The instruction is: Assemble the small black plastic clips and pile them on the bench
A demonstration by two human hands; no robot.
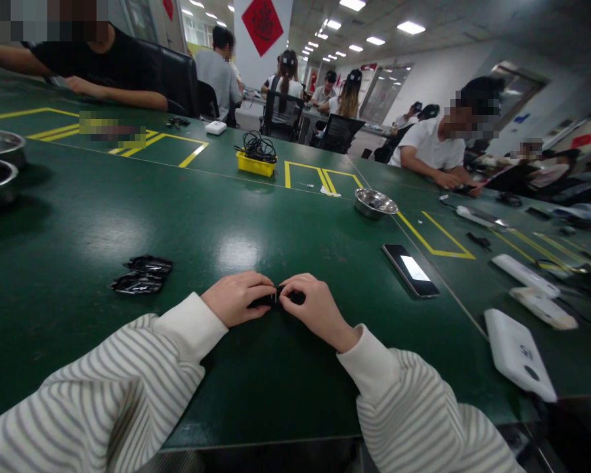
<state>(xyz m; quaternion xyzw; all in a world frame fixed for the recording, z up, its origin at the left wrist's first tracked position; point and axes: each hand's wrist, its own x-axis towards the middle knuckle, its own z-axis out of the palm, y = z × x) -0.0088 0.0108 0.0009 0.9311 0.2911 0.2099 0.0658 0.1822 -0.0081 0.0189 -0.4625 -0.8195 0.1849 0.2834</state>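
My left hand (pixel 240 299) rests low over the green table with its fingers closed around a small black piece (pixel 262 302), which is mostly covered by them. Close against it, my right hand (pixel 316 310) pinches thumb and fingertips together at the right end of the piece. Whatever sits inside that pinch is too small to make out. To the left of my left hand lie several shiny black packets (pixel 142 274), side by side on the tabletop.
A phone (pixel 398 259) with a lit screen lies right of my hands. Beyond are a steel bowl (pixel 375 205) and a yellow bin (pixel 255 164) of black cables. A white device (pixel 519 355) sits at the right edge, more bowls (pixel 0 174) at left. Co-workers sit around.
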